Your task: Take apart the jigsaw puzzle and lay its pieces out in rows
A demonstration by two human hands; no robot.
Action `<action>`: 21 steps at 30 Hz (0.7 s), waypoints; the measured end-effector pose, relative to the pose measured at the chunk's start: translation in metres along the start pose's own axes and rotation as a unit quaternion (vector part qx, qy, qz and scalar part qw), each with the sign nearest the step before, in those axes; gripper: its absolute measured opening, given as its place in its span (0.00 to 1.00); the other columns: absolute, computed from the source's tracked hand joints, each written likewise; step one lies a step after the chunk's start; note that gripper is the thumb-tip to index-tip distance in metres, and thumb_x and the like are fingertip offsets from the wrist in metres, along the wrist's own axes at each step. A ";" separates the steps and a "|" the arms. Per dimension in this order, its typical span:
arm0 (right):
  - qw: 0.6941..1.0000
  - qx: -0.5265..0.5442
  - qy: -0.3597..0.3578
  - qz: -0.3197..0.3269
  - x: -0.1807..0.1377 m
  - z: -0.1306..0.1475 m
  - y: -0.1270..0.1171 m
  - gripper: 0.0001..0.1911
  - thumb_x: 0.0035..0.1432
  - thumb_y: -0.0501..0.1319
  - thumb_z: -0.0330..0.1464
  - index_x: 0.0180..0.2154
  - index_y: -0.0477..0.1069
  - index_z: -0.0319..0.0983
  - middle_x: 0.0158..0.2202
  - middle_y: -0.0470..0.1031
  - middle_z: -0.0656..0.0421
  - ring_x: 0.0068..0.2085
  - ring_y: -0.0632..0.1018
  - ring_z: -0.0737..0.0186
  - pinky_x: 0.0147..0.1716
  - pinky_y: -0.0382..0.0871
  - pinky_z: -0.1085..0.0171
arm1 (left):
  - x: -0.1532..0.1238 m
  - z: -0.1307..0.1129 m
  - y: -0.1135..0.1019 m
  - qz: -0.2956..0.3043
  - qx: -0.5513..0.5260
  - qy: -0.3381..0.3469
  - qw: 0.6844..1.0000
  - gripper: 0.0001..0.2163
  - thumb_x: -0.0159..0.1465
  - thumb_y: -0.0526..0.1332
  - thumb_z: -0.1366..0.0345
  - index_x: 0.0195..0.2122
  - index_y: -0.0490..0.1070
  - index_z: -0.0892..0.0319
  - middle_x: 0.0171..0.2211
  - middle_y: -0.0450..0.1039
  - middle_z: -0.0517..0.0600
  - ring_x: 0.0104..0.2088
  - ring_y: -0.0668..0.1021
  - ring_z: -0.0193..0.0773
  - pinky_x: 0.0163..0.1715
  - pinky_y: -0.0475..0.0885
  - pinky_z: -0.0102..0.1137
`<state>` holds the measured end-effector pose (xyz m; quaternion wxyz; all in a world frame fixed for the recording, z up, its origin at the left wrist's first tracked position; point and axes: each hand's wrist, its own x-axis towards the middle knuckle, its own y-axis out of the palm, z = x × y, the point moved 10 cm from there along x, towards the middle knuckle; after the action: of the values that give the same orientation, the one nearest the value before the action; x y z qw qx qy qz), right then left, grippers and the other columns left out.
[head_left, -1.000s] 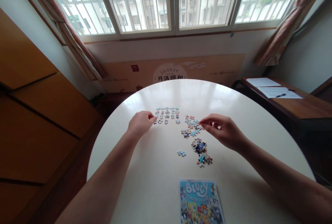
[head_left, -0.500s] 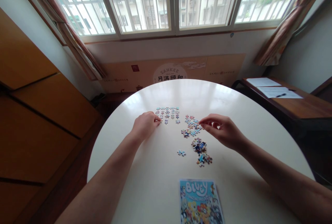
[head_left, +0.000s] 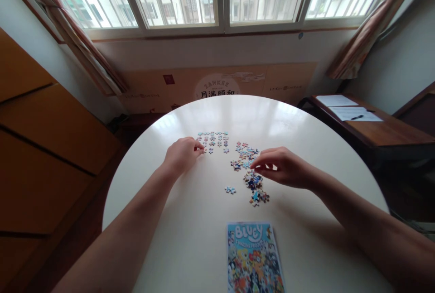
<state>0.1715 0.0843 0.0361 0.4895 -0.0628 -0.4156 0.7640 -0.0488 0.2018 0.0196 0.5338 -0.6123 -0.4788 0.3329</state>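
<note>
My left hand (head_left: 183, 155) rests on the table at the left edge of several rows of jigsaw puzzle pieces (head_left: 212, 137). Its thumb and fingertips are pinched at a puzzle piece (head_left: 205, 150) at the left end of the lowest row. Over on the right, my right hand (head_left: 283, 166) hangs above the loose puzzle pieces (head_left: 247, 152), its fingertips drawn together. Whether a piece is between them cannot be made out. Just below those fingertips lies a darker heap of pieces (head_left: 253, 180), with another small heap (head_left: 259, 198) nearer me.
A few joined or touching pieces (head_left: 230, 190) lie apart on the round white table (head_left: 183, 238). Closest to me is a blue picture sheet (head_left: 254, 256) lettered "Bluey". Papers (head_left: 355, 113) and a pen lie on a wooden side table (head_left: 394, 132) at right.
My right hand has moved from the upper loose pieces toward the darker heap. My left hand stays by the rows' left edge. The whole view has shifted slightly.
</note>
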 end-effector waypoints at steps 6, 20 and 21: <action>0.983 -0.037 -0.041 0.175 -0.010 0.018 0.031 0.09 0.59 0.64 0.30 0.42 0.81 0.42 0.32 0.77 0.60 0.31 0.74 0.71 0.33 0.66 0.70 | -0.004 -0.024 -0.012 -0.028 -0.048 0.109 0.993 0.08 0.63 0.63 0.62 0.36 0.82 0.54 0.36 0.78 0.50 0.33 0.75 0.38 0.34 0.66 0.32; 0.976 -0.124 -0.005 0.181 -0.012 0.008 0.018 0.09 0.58 0.64 0.28 0.34 0.83 0.45 0.28 0.77 0.62 0.29 0.74 0.71 0.32 0.62 0.70 | -0.033 -0.088 0.018 0.130 -0.098 0.262 0.951 0.09 0.63 0.62 0.61 0.38 0.83 0.51 0.36 0.79 0.50 0.36 0.77 0.40 0.37 0.67 0.34; 0.977 -0.121 -0.011 0.177 -0.012 0.010 0.018 0.09 0.58 0.64 0.29 0.35 0.82 0.45 0.28 0.77 0.62 0.29 0.74 0.71 0.32 0.62 0.70 | -0.033 -0.088 0.018 0.132 -0.100 0.259 0.952 0.09 0.63 0.62 0.60 0.38 0.83 0.51 0.36 0.79 0.50 0.36 0.77 0.40 0.37 0.67 0.34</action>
<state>0.1600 0.0652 0.0263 0.3306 -0.1858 -0.4924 0.7834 0.0255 0.1417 0.0174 0.5263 -0.7857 -0.2700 0.1810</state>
